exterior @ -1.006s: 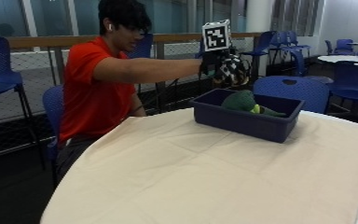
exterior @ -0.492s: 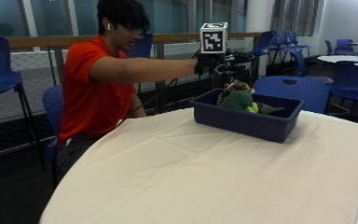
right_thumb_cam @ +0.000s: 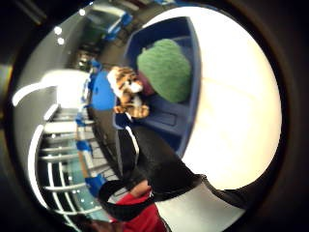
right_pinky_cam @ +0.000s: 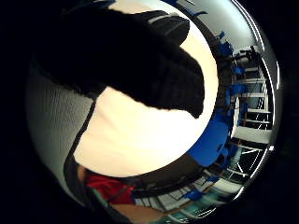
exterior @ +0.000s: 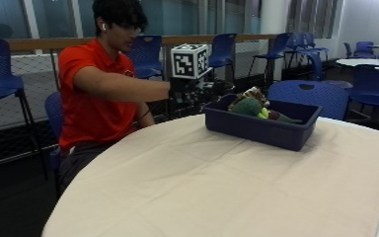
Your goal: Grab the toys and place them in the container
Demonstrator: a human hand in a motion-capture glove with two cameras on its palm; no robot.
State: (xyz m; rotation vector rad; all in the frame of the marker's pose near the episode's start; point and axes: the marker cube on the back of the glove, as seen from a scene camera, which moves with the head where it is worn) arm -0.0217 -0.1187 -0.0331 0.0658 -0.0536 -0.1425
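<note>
A dark blue rectangular plastic container [exterior: 262,129] sits on the cream tablecloth at the far right part of the table, near the far edge. Several soft toys lie piled inside it. A striped orange, black and white tiger toy [exterior: 250,93] lies at the far left end, its head above the rim. Beside it rests a rounded green plush toy [exterior: 247,106]; a small yellow-green piece and a dark reddish piece show next to the green one.
</note>
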